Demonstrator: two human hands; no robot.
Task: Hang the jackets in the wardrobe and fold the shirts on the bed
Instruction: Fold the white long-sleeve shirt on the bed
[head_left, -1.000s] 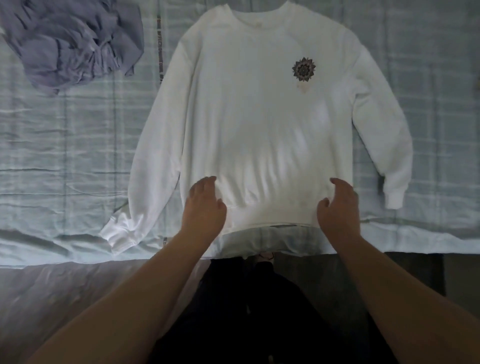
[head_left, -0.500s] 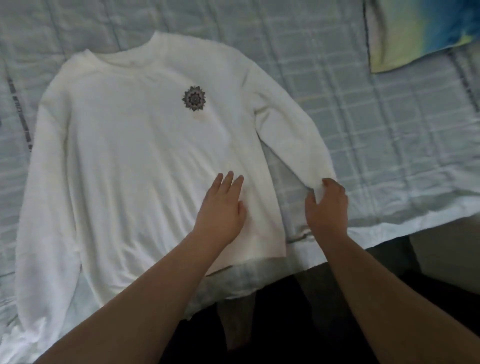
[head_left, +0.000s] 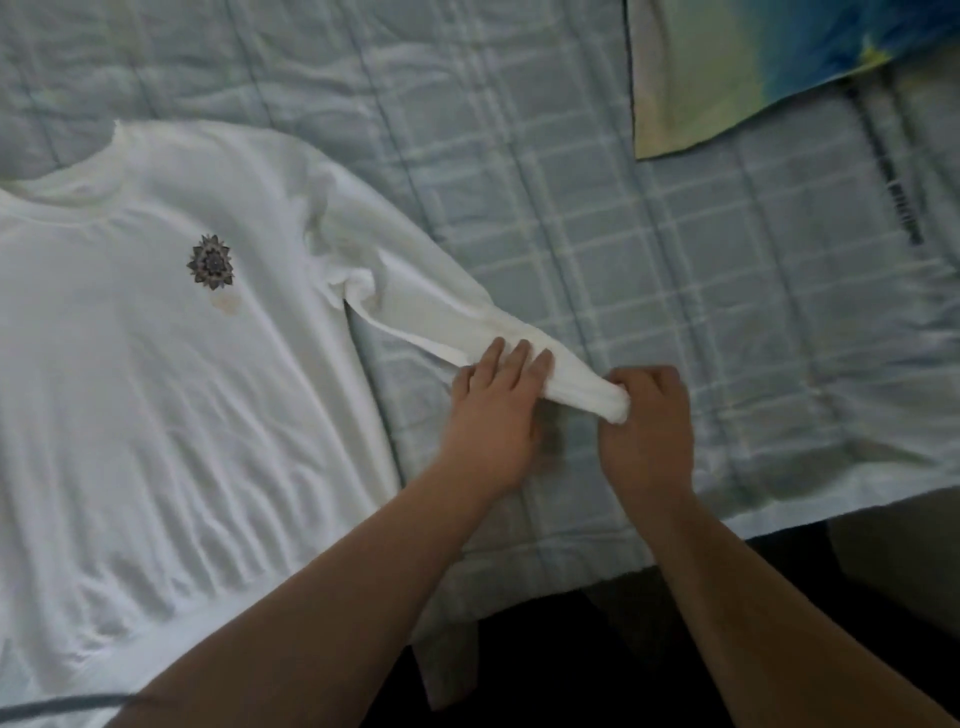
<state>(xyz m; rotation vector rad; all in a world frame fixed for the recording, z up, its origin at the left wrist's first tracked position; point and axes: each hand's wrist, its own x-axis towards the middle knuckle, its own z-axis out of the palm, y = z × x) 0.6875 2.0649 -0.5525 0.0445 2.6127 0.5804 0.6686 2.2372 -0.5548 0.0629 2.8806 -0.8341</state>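
One white sweatshirt (head_left: 171, 374) lies flat, print up, on the pale checked bed (head_left: 623, 234). Its sleeve (head_left: 441, 312) stretches out to both hands. The left hand (head_left: 493, 415) rests on it with straight fingers, and just beside it the right hand (head_left: 649, 431) curls round the cuff (head_left: 602, 397), gripping it.

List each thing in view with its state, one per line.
white sweatshirt: spread flat on the bed cover, print up, unfolded.
sleeve: stretched out sideways, held at the cuff.
left hand: fingers straight, resting on the sleeve.
right hand: curled round the cuff.
bed cover: wrinkled, under the sweatshirt.
colourful cloth: lying on the bed cover, partly out of frame.
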